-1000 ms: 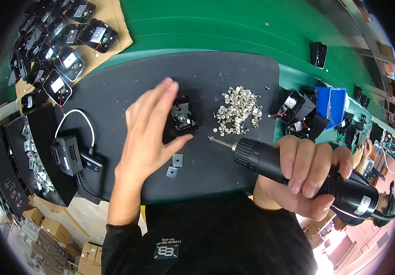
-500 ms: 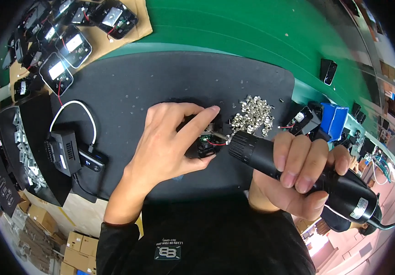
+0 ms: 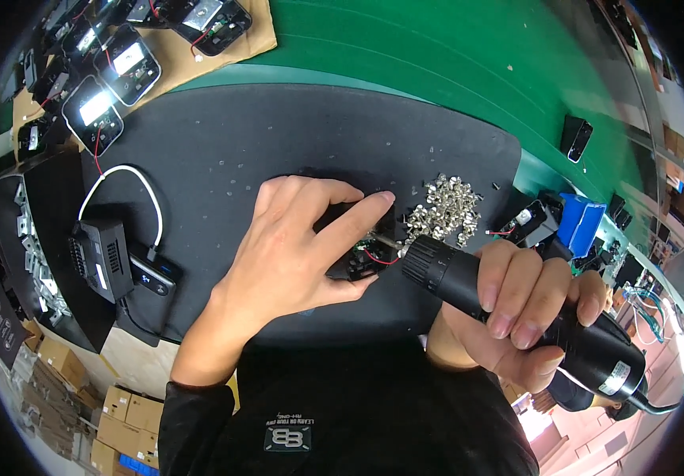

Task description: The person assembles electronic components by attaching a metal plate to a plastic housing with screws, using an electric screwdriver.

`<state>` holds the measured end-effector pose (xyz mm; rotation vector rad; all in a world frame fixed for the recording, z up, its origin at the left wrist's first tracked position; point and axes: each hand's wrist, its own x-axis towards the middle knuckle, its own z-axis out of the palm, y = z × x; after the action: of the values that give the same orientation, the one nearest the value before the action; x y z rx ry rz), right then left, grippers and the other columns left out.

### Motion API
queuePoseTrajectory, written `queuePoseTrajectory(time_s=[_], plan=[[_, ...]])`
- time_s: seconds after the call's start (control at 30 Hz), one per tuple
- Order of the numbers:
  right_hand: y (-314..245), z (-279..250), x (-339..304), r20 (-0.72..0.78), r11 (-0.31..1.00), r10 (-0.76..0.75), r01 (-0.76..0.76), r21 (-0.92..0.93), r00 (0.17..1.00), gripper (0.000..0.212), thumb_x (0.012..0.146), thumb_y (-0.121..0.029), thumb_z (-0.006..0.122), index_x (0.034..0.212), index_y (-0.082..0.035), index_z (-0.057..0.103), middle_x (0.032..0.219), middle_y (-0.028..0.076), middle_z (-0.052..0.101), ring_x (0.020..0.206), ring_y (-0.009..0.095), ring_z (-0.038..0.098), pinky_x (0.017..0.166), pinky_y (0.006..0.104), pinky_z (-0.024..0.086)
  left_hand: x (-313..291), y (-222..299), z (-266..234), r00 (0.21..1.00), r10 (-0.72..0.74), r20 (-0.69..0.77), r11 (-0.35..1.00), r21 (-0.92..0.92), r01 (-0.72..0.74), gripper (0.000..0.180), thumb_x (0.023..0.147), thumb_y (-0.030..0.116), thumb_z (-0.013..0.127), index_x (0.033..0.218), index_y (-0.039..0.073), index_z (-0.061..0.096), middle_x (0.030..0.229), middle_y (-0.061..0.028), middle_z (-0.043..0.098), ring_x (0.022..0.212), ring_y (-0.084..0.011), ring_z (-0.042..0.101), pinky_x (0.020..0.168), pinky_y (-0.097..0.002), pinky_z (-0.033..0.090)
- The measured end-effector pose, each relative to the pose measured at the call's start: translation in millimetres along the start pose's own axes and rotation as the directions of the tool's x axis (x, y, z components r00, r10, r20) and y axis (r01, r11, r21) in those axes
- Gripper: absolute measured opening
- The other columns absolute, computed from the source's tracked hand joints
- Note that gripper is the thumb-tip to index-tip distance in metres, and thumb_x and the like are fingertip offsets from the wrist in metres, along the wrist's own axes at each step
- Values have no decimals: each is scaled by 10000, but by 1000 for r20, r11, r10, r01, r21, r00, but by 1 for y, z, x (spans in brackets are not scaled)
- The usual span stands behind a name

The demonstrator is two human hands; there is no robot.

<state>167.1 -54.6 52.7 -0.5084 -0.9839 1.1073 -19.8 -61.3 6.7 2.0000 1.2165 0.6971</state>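
Observation:
My left hand (image 3: pixel 294 246) is closed around a small black electronic housing (image 3: pixel 354 266), which shows a circuit board and a red wire. Fingers and thumb grip its sides and hide much of it. My right hand (image 3: pixel 520 309) is wrapped round a black corded electric screwdriver (image 3: pixel 453 278), held nearly level. Its bit points left into the housing, and the tip's exact contact is hard to make out. Right behind the bit lies a heap of small silvery metal pieces (image 3: pixel 449 208) on the black mat (image 3: pixel 278 135).
Several black devices with lit white panels (image 3: pixel 96 107) lie on cardboard (image 3: pixel 231 57) at the far left. A black box (image 3: pixel 108 258) and a power bank (image 3: pixel 153 274) with a white cable stand at left, beside a bin of metal brackets (image 3: pixel 36 262). A blue container (image 3: pixel 580 222) is at right.
The view has shifted slightly. Both hands keep their grips, and the screwdriver bit stays at the housing with little visible movement.

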Motion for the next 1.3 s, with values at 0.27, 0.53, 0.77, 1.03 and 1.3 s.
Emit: queuePoseTrajectory(time_s=[0.27,0.53,0.77,1.03,1.3], plan=[[4,-17,7,354,995,32,-65,82,935,335,850,-157,719,1016,-129,429,840,44,633,689,171,633,624,308,520,0,-1,-3,1000,4,10,1000,24,-5,683,532,283,815,1174,118,651,1025,-38,605,933,-230,554,842,-383,384],[-1,-20,3,405,998,8,-30,48,914,313,821,-114,714,1013,-127,466,848,40,629,700,161,625,653,297,513,10,7,-5,998,2,59,1000,22,-3,684,522,228,809,1179,130,645,1044,-47,590,953,-252,553,847,-386,391],[-17,-19,-11,82,958,-112,85,274,990,384,811,-120,666,1103,-78,420,761,37,579,671,163,574,590,296,466,0,11,2,1000,-14,25,985,175,10,766,470,236,797,1184,49,594,1060,-121,579,983,-299,538,895,-426,369],[-49,-63,-45,197,978,-105,65,199,975,407,752,-70,706,1080,-23,471,767,61,601,656,184,601,596,311,490,19,19,0,989,-85,-118,996,-5,85,836,561,18,720,1342,-15,424,1260,-210,536,1158,-372,525,1004,-415,403],[-49,-79,-72,216,988,65,-93,123,974,362,797,-44,695,1091,-15,486,744,80,597,622,221,601,567,353,497,135,72,20,953,216,213,972,47,-231,799,617,17,743,1357,46,441,1320,-164,502,1226,-334,496,1002,-388,420]])
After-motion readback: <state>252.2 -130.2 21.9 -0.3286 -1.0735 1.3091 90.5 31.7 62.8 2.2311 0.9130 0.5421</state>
